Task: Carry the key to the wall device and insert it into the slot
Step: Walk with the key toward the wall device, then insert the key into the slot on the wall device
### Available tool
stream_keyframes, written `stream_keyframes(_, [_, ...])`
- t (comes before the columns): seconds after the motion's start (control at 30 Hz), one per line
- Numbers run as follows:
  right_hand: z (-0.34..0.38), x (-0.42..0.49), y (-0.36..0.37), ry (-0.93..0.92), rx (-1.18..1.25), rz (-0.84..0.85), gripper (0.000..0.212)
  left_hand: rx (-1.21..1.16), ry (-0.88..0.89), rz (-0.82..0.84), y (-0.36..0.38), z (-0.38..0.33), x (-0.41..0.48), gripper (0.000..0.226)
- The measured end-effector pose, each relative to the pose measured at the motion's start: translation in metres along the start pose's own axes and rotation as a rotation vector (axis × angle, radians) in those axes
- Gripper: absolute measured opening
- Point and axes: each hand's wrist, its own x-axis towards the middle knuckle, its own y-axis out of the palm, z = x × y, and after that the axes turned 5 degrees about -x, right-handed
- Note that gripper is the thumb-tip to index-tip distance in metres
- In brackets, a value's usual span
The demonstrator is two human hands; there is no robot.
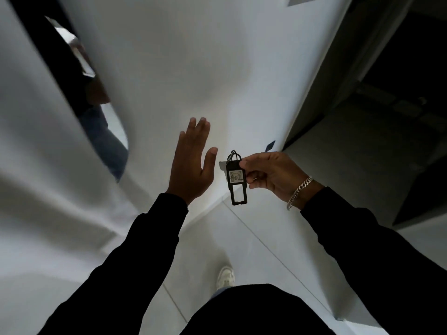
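- Black-clothed torso and two black sleeves (135,250) fill the 6 o'clock edge, with one white trainer (226,276) stepping on pale grey floor tiles (261,238), a sign the person is walking.
- Right hand (273,175), a silver chain bracelet (298,192) at its wrist, sits just right of centre and pinches the black plastic key tag with a paper label reading "402" (235,180) between thumb and fingertips; the tag hangs down from the pinch, and a pale card or key sliver shows behind its top, too small to identify.
- Left hand (193,163), just left of the tag and apart from it, is spread flat and empty, palm toward the white wall (157,68), likely for balance or to steady against it.
- Dark-framed mirror (72,81) at 10 o'clock reflects a blurred figure.
- Dark doorway (399,68) opens at 2 o'clock.
- No wall device or slot can be picked out; the carry looks unfinished.
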Motion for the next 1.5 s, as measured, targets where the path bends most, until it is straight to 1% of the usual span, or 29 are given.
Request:
stream_keyframes(0.2, [0.037, 0.051, -0.068, -0.025, 0.036, -0.108, 0.007, -0.055, 0.077, 0.041, 0.056, 0.002, 0.1, 0.054])
stream_keyframes(0.4, [0.067, 0.097, -0.146, -0.09, 0.037, -0.174, 0.006, -0.101, 0.119, 0.008, 0.111, -0.009, 0.182, 0.052])
stream_keyframes(0.53, [0.086, 0.126, -0.203, -0.128, 0.062, -0.19, 0.005, -0.103, 0.171, 0.009, 0.16, -0.024, 0.233, 0.052])
stream_keyframes(0.63, [0.097, 0.148, -0.253, -0.165, 0.056, -0.176, 0.003, -0.032, 0.254, 0.052, 0.199, -0.039, 0.279, 0.056])
stream_keyframes(0.7, [0.109, 0.162, -0.291, -0.19, 0.035, -0.148, 0.005, 0.009, 0.279, 0.042, 0.224, -0.053, 0.313, 0.058])
stream_keyframes(0.83, [0.139, 0.189, -0.364, -0.232, 0.004, -0.125, 0.01, 0.074, 0.246, -0.056, 0.262, -0.084, 0.377, 0.06])
stream_keyframes(0.93, [0.164, 0.208, -0.414, -0.272, -0.054, -0.093, 0.012, 0.139, 0.232, -0.091, 0.281, -0.104, 0.422, 0.065])
stream_keyframes(1.1, [0.203, 0.245, -0.481, -0.368, -0.113, -0.05, 0.012, 0.343, 0.266, -0.133, 0.301, -0.113, 0.488, 0.071])
stream_keyframes(1.27, [0.25, 0.3, -0.526, -0.486, -0.191, -0.002, 0.014, 0.461, 0.279, -0.296, 0.319, -0.099, 0.542, 0.068])
stream_keyframes(1.4, [0.296, 0.345, -0.54, -0.608, -0.255, 0.036, 0.014, 0.556, 0.266, -0.459, 0.327, -0.079, 0.575, 0.065])
stream_keyframes(1.5, [0.334, 0.372, -0.549, -0.695, -0.296, 0.07, 0.016, 0.654, 0.264, -0.554, 0.332, -0.077, 0.6, 0.064])
